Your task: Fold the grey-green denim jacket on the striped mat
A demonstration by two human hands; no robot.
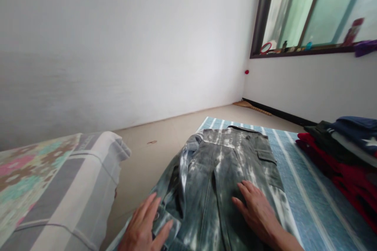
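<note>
A grey-green tie-dye denim jacket (206, 188) lies spread over a blue sheet with white stripes (306, 188). One sleeve is folded in along its left side, and a flap pocket shows on the right side. My left hand (144, 225) is at the cuff of that left sleeve, fingers apart, with the cuff beneath them. On the right part of the jacket, my right hand (259, 211) rests palm down with its fingers stretched out. Both wrists run out of view at the bottom edge.
A stack of folded clothes (347, 153) stands at the right edge. To the left is a bed with a grey-and-white cover (79, 184) and a floral cloth (26, 168). Between them lies tiled floor (141, 164). Bottles and a round mirror (266, 48) stand on the windowsill.
</note>
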